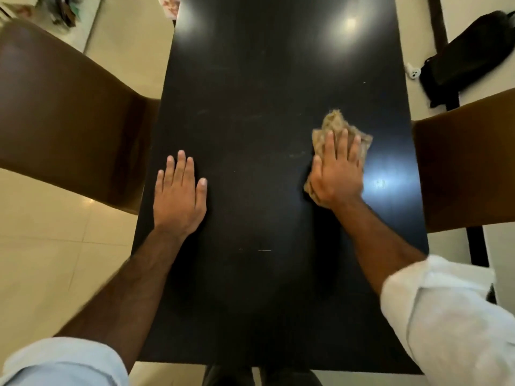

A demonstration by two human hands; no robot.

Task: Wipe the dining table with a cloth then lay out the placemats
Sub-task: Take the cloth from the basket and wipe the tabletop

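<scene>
My right hand (337, 171) lies flat on the tan cloth (335, 121), fingers straight and close together, pressing it down on the black dining table (264, 79) toward the right edge. The cloth is bunched, with a frayed corner poking out past my fingertips and a fold showing under the heel of my palm. My left hand (179, 196) rests palm-down on the bare tabletop near the left edge, fingers relaxed and a little spread, holding nothing; I judge it is there to brace me.

To wipe well, I should keep the whole palm on the cloth so it does not roll up, and work in overlapping passes from one long edge to the other. Faint smears (296, 155) just left of the cloth and pale specks (263, 250) nearer me seem to need a pass, and the far end under the light glare looks untouched.

A brown chair (64, 121) stands close on the left and another brown chair (468, 168) on the right, so strokes should stop at the edge. A patterned sheet (170, 6) lies at the far left corner; I cannot tell if it is a placemat. None is laid out yet.
</scene>
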